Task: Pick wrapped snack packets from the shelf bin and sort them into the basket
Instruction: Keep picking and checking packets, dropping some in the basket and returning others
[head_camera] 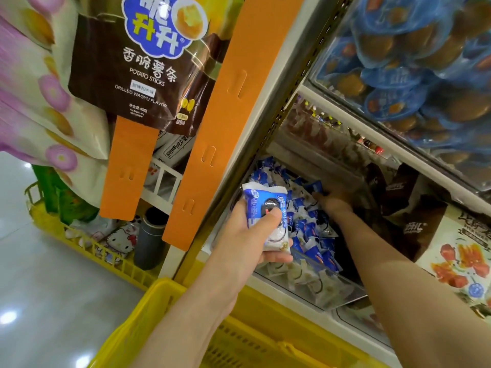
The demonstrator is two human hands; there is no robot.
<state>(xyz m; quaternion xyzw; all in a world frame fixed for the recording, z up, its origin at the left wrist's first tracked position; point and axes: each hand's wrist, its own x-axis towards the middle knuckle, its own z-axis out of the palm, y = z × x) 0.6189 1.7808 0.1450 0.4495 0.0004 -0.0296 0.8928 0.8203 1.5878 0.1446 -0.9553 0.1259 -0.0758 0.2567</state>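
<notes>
My left hand grips a small stack of blue-and-white wrapped snack packets, thumb across the front, just left of the clear shelf bin. The bin is piled with several more blue-and-white packets. My right hand reaches deep into the bin's shaded back, fingers down among the packets; whether it holds one is hidden. The yellow basket sits below my left forearm, at the bottom of the view.
Orange hanging strips with a brown potato-stick bag hang to the left. A yellow crate with goods stands on the floor at left. Brown packets fill the neighbouring bin; blue tubs sit on the upper shelf.
</notes>
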